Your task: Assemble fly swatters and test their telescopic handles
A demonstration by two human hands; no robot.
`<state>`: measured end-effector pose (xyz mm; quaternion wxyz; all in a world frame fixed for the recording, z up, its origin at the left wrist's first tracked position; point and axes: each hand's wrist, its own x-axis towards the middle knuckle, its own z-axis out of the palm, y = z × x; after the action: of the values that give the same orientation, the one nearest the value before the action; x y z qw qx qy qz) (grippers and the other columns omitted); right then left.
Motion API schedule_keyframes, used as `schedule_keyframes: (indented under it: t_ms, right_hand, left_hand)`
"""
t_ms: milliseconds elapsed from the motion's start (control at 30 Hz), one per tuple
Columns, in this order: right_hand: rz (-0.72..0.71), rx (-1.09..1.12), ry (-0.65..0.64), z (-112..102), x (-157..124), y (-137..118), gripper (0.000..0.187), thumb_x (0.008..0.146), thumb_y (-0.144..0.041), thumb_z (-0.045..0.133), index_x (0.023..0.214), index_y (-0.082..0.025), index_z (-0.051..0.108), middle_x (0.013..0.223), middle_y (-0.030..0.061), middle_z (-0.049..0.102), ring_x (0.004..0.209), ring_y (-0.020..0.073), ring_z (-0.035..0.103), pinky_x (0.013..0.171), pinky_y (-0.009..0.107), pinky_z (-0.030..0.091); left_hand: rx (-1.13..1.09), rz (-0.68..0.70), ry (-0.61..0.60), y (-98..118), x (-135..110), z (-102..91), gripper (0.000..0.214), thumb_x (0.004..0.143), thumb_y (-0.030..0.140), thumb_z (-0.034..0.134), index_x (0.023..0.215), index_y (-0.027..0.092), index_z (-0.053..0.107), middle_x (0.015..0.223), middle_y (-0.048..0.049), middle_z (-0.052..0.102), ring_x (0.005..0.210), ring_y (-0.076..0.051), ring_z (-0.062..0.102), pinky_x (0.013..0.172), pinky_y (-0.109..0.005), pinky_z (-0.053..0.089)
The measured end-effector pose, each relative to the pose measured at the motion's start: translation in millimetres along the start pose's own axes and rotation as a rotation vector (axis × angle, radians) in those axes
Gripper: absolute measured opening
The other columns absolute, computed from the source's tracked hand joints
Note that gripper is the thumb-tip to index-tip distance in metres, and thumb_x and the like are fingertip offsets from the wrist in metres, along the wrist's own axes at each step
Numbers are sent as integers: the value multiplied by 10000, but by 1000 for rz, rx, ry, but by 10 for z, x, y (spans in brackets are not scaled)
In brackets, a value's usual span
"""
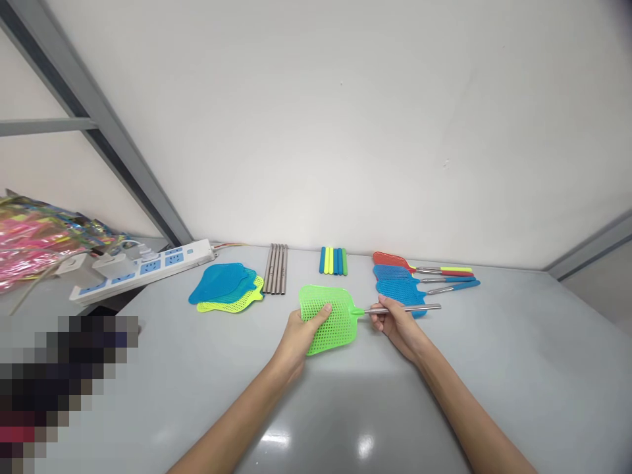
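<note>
My left hand grips a green fly swatter head by its left edge, thumb on top of the mesh. A metal rod points right from the neck of that head. Around the rod, close to the neck, the fingers of my right hand are closed. Behind my right hand lie several swatters with handles, among them a red one and a blue one. Whether the rod is fully seated in the neck I cannot tell.
Blue and yellow swatter heads are piled at left, beside a row of metal tubes. Coloured grip sleeves line up near the wall. A power strip and plastic-wrapped bundles sit farther left.
</note>
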<state>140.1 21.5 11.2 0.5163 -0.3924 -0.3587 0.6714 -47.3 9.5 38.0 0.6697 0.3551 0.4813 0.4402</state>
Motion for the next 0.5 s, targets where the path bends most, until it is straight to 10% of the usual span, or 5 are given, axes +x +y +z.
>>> schedule_keyframes:
  t_ms: [500]
  right_hand:
    - [3,36,10,23,-2,46,243,718,-339,504,585,-144,560,526,21,539,489,101,456,472,233,336]
  left_hand:
    - [-17,-64,17,0,-1,-38,391,615,388,611,897,118,602,923,-119,624,808,-219,590,730,-323,463]
